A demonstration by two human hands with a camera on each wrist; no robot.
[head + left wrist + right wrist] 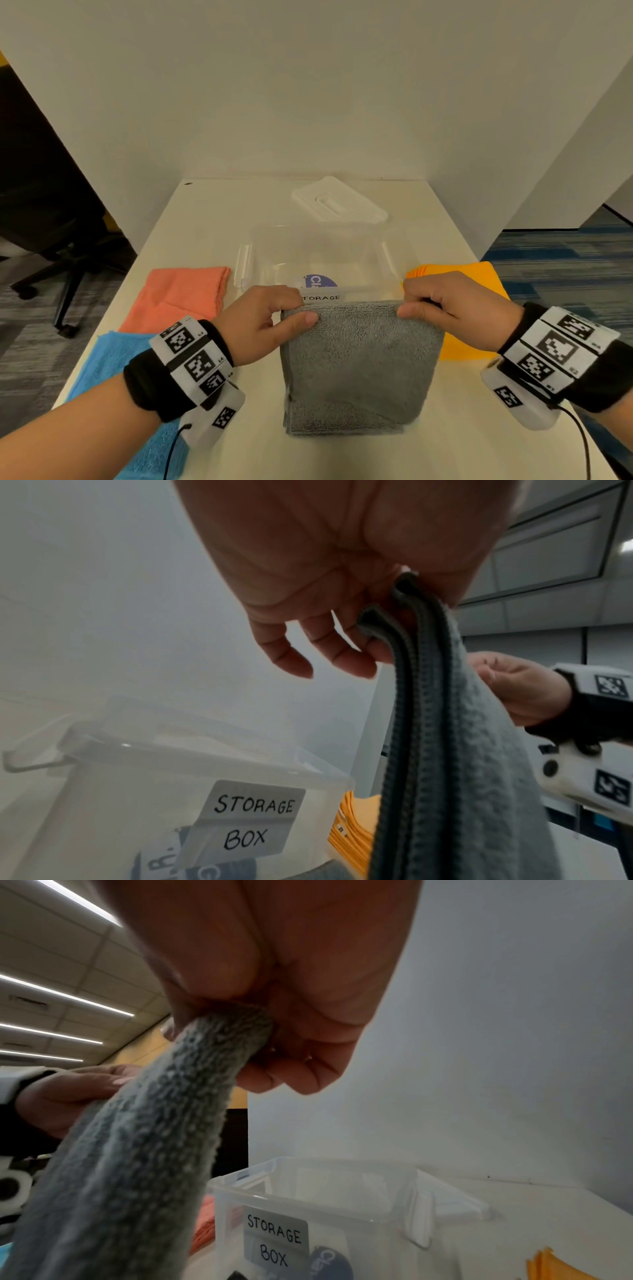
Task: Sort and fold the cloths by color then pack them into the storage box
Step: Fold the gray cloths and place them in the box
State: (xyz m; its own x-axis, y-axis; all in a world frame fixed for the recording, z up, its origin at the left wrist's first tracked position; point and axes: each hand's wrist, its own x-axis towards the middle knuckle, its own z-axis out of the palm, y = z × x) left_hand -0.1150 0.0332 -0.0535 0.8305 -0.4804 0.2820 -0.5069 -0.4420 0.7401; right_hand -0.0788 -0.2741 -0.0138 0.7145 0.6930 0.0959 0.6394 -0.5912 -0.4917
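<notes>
Both hands pinch the top corners of a folded grey cloth [359, 363], left hand [263, 322] and right hand [455, 308], lifting it just before the open storage box [318, 253]; orange cloth [479, 274], salmon cloth [178, 294] and blue cloth [109, 359] flank it on the desk [462, 428].

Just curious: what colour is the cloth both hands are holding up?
Grey, a fluffy folded grey cloth; the head view shows it best.
</notes>
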